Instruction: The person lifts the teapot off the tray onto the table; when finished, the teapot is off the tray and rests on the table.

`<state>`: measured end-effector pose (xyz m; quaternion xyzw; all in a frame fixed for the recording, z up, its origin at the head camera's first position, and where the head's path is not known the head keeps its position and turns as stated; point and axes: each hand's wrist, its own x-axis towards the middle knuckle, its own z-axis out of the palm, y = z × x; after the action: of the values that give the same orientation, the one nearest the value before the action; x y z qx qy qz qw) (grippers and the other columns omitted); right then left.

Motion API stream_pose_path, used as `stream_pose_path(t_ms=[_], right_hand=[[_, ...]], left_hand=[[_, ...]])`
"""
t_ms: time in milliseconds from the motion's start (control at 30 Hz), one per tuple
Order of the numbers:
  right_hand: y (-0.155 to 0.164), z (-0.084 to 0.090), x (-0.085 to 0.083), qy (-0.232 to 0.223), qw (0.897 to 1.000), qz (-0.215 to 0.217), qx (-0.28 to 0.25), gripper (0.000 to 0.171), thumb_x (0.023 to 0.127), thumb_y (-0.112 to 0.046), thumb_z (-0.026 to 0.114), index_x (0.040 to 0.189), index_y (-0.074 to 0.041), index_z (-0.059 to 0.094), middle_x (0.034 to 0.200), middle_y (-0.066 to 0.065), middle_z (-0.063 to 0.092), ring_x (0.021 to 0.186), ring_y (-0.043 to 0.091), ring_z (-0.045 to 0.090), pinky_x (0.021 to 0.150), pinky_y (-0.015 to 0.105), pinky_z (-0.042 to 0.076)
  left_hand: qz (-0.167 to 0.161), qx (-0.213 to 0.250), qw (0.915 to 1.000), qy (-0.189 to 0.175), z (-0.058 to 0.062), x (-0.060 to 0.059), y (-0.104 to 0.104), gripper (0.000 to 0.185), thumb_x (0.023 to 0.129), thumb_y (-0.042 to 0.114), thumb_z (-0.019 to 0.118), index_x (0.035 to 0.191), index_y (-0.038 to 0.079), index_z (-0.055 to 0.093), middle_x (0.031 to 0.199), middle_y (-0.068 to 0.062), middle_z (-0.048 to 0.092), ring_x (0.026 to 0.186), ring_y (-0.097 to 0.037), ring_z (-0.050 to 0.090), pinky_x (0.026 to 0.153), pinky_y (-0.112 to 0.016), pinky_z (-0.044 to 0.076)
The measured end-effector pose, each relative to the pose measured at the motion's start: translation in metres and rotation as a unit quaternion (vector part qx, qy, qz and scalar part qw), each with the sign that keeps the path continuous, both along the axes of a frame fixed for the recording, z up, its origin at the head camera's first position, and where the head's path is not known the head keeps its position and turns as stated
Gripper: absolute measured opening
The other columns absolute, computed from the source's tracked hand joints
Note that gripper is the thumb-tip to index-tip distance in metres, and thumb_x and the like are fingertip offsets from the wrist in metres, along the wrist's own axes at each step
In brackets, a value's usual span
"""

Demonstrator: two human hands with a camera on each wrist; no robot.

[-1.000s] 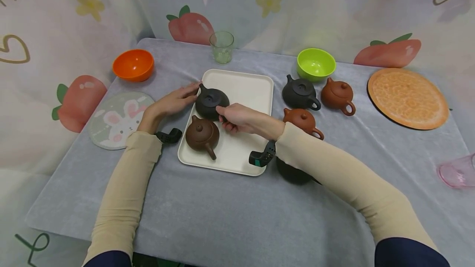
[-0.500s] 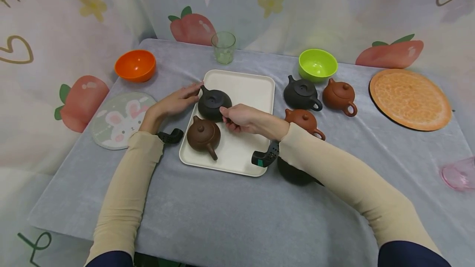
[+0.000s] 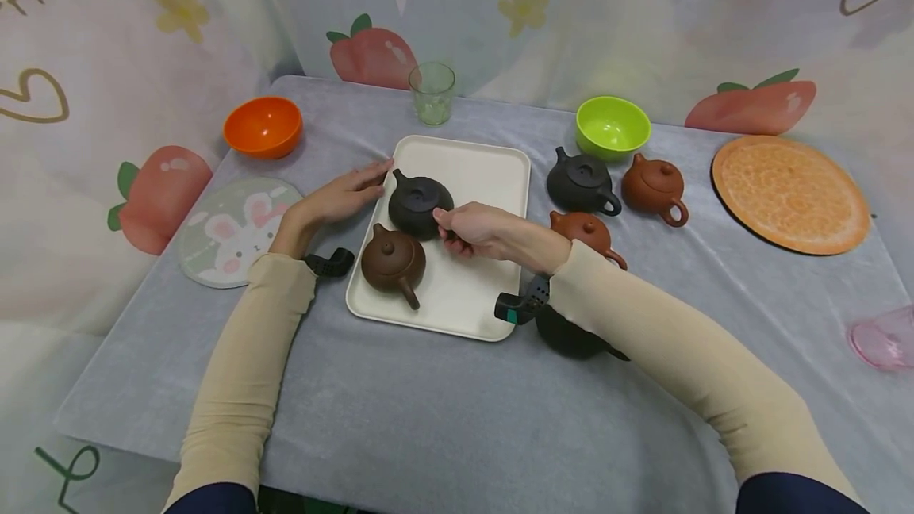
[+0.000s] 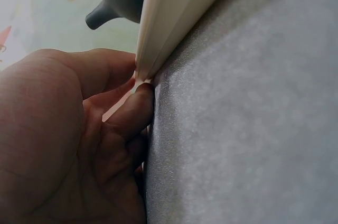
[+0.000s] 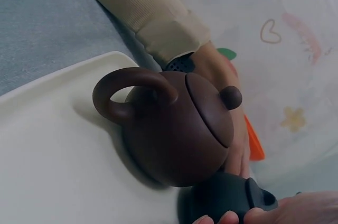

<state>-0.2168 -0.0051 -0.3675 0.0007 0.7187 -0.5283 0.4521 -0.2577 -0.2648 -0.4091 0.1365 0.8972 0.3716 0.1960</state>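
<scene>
The right hand [image 3: 477, 229] pinches the handle side of the black teapot [image 3: 420, 202], which sits on the cream tray [image 3: 493, 173] just beyond the brown teapot [image 3: 392, 262]. The left hand [image 3: 341, 197], fingers [image 4: 132, 110] relaxed and straight, rests against the tray's left rim.

The black teapot [image 3: 420, 202] and the dark brown teapot [image 3: 392, 259] look like matt, unglazed clay with a fine, smooth surface, and they stand on a cream tray [image 3: 488, 170] of smooth, faintly satin plastic or perhaps melamine. The table [image 3: 400, 411] is covered in grey cloth with a soft, slightly napped, felt-like texture that shows grainy in the left wrist view. The orange bowl [image 3: 263, 126] and green bowl [image 3: 612, 126] appear to be smooth, semi-glossy plastic, while the tumbler [image 3: 432, 92] is clear glass.
</scene>
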Motion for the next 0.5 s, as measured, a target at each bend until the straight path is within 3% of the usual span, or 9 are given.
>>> stream_pose_path(t_ms=[500], right_hand=[[0.018,0.000,0.005,0.013,1.000,0.005,0.006,0.040,0.106,-0.035,0.036,0.082,-0.005,0.046,0.072,0.003,0.043,0.061,0.012,0.037,0.055,0.021,0.029]], left_hand=[[0.002,-0.017,0.9998,-0.005,0.000,0.000,-0.001,0.057,0.105,0.028,0.042,0.157,0.023,0.020,0.164,-0.007,0.012,0.152,-0.023,0.005,0.123,-0.044,-0.003]])
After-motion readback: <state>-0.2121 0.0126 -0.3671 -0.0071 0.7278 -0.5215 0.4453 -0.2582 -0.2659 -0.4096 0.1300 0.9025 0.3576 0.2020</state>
